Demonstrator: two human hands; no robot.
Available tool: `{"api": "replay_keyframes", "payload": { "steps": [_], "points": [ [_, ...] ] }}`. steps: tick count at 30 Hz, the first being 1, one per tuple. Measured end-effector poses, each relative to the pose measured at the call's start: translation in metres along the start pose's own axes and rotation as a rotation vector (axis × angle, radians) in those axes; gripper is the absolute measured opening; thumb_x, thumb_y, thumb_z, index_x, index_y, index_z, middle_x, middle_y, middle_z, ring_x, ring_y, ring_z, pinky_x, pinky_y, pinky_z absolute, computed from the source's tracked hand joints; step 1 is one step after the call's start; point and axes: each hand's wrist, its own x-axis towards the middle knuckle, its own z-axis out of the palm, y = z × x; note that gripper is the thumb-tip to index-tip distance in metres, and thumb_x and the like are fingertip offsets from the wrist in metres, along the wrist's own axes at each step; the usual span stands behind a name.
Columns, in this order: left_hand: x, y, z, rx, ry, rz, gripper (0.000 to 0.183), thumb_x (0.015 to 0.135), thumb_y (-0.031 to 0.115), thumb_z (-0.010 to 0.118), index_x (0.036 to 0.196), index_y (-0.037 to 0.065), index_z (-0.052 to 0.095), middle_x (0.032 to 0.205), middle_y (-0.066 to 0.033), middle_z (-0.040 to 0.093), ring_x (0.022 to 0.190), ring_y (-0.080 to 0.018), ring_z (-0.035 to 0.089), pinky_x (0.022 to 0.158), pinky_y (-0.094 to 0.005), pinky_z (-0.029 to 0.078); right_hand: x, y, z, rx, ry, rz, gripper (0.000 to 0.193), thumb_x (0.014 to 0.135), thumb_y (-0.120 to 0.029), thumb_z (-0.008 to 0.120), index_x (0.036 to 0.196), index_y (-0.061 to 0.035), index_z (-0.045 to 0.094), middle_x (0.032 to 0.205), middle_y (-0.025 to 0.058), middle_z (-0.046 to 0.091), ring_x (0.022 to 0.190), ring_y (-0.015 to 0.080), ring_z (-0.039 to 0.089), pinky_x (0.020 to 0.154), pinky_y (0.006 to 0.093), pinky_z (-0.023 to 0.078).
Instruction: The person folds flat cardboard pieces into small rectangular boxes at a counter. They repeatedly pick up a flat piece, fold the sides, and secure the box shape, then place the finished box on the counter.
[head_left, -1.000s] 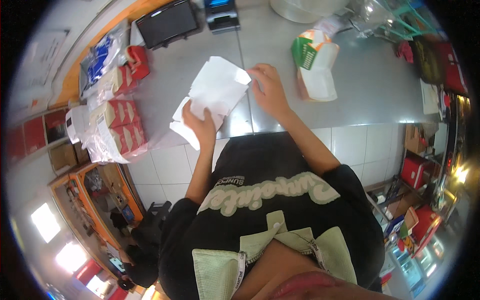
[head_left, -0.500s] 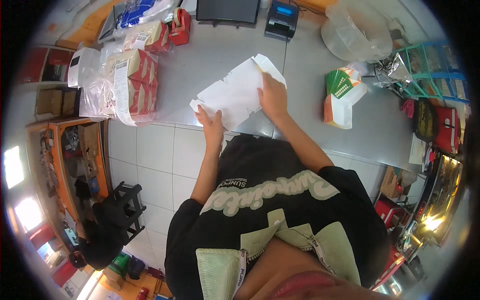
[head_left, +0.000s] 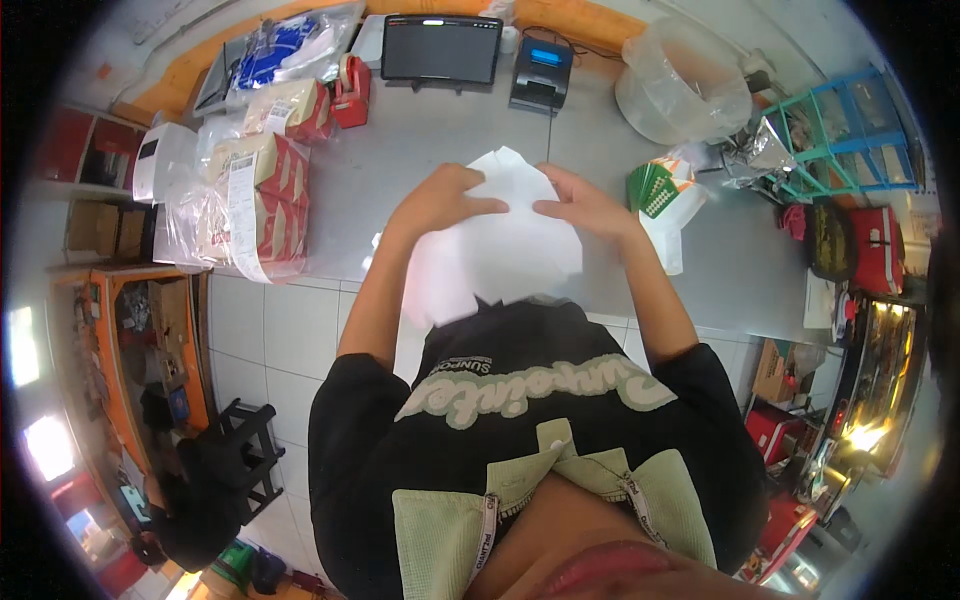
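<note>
A white die-cut cardboard box blank point(head_left: 500, 250) with notched edges is held between my two hands, its near part hanging over the table's front edge close to my body. My left hand point(head_left: 437, 205) grips the blank's far left side, the thumb lying across its white face. At the far right side, my right hand point(head_left: 590, 208) pinches it with thumb on top and fingers at the edge. Between the thumbs the far end comes to a blunt, folded tip. To the right of my right hand sit nested green, orange and white food boxes point(head_left: 660, 205).
Plastic-wrapped packs of red and beige cartons point(head_left: 265, 205) stand on the left of the metal table point(head_left: 400, 135). A red tape dispenser point(head_left: 351, 92), a tablet point(head_left: 442, 50) and a black printer point(head_left: 541, 75) line the back. A clear tub point(head_left: 680, 85) stands back right.
The blank has turned and come nearer to my body, lifted at its near end. My left hand has moved up to its far side, and my right hand has shifted right and nearer.
</note>
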Motion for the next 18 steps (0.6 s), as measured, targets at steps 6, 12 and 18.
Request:
{"api": "replay_keyframes", "payload": {
  "steps": [6,12,18],
  "points": [
    [-0.011,0.049,0.076,0.013,0.292,0.269,0.028,0.098,0.008,0.05,0.123,-0.002,0.055,0.114,-0.0227,0.061,0.103,-0.0364,0.063,0.09,-0.0409,0.05,-0.009,-0.007,-0.016,-0.048,0.12,-0.159,0.019,0.084,-0.001,0.058,0.102,-0.0062,0.063,0.109,0.0014,0.066,0.102,0.0136,0.058,0.087,0.0264,0.046],
    [0.014,0.042,0.064,-0.748,0.398,0.259,0.017,0.1,0.016,0.058,0.109,0.001,0.058,0.138,-0.0244,0.055,0.126,-0.026,0.057,0.105,-0.0351,0.041,-0.026,-0.034,-0.009,-0.467,0.403,-0.388,0.013,0.085,0.002,0.055,0.095,-0.005,0.06,0.112,0.0063,0.07,0.091,0.0226,0.068,0.076,0.0298,0.053],
    [0.026,0.073,0.039,-0.869,0.425,0.035,0.013,0.1,0.019,0.062,0.098,0.006,0.064,0.12,-0.0092,0.066,0.106,-0.0119,0.059,0.093,-0.0271,0.042,-0.019,-0.075,0.035,-0.503,0.599,-0.377,0.01,0.094,0.0,0.055,0.102,-0.0049,0.057,0.13,0.0127,0.064,0.109,0.0349,0.065,0.086,0.0376,0.055]
  ]
}}
